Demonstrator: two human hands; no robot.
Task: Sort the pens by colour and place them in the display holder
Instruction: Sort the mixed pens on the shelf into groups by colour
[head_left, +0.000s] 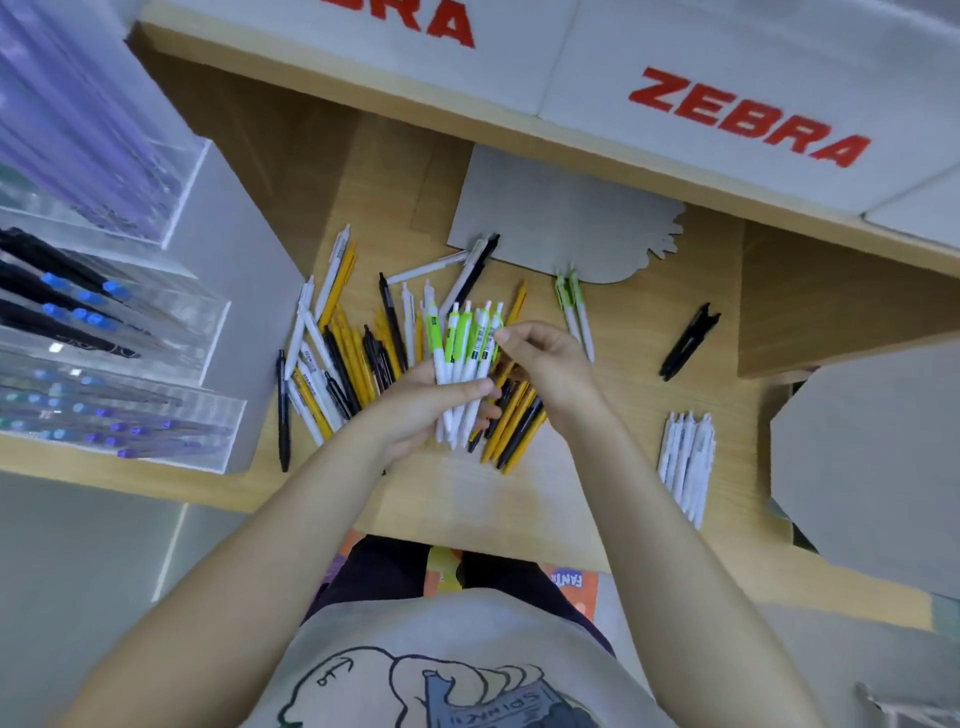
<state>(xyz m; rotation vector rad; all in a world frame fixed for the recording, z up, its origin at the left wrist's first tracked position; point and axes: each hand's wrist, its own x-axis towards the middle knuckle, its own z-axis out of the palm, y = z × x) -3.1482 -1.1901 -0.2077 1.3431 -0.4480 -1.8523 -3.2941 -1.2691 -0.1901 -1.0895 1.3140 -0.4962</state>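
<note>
My left hand (415, 410) grips a bunch of white pens with green clips (464, 353), held upright above the table. My right hand (545, 364) pinches the top of the rightmost pen in that bunch. Beneath both hands lies a mixed pile of yellow, black and white pens (343, 358) on the wooden table. Two green-clip pens (574, 312) lie apart to the right of the pile. A neat group of white pens (685, 462) lies at the right. The clear tiered display holder (119, 332) stands at the left with black, blue and purple pens in it.
A black clip-like tool (688, 340) lies right of the pile. Grey cardboard pieces lie at the back (566, 213) and at the right edge (872, 467). White boxes marked ZEBRA (727, 104) sit on the shelf behind. The table's front edge runs just below my forearms.
</note>
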